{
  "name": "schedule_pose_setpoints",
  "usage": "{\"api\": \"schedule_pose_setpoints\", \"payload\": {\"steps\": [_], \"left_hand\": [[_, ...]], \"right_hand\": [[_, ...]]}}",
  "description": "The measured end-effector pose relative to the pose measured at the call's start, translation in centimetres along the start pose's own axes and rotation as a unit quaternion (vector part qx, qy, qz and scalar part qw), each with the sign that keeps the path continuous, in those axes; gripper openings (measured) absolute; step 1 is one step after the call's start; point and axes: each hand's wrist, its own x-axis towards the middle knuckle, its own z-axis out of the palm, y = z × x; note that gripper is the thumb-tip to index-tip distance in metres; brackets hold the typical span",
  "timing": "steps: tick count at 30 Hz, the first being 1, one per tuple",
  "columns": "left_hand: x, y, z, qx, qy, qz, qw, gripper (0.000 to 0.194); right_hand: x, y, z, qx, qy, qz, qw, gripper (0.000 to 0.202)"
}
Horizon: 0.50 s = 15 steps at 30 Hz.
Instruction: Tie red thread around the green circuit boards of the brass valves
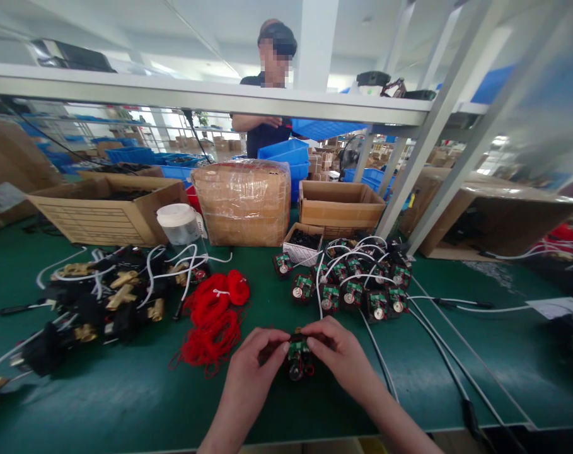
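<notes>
Near the front edge of the green table, my left hand (pixel 260 356) and my right hand (pixel 337 350) pinch a small black unit with a green circuit board (pixel 299 348) from both sides. Red wires and a round part show at its lower end. Fingertips cover its upper corners. Just left of my hands lies a bundle of red cord (pixel 213 321). Beyond my right hand, several similar circuit-board units (pixel 352 291) with white cables sit in a cluster. At the left is a pile of black units with brass fittings (pixel 123 296).
Along the back stand a taped carton (pixel 241 205), open cardboard boxes (pixel 341 211), a white-lidded jar (pixel 177 222) and a small box of black parts (pixel 304 243). Metal shelf posts (pixel 449 157) rise at the right. White cables (pixel 447 353) trail across the right side. A person (pixel 270 126) stands behind the shelf.
</notes>
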Motion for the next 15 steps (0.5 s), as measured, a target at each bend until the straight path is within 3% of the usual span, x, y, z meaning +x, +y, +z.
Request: {"api": "schedule_pose_setpoints", "payload": {"steps": [8, 15], "left_hand": [[-0.6, -1.1, -0.2, -0.019, -0.031, 0.013, 0.999, 0.024], [-1.3, -1.9, -0.1, -0.035, -0.051, -0.004, 0.998, 0.036]], "right_hand": [[-0.9, -0.1, -0.5, -0.015, -0.024, -0.021, 0.999, 0.03], [-1.7, 0.5, -0.3, -0.023, -0.05, -0.012, 0.998, 0.054]]}}
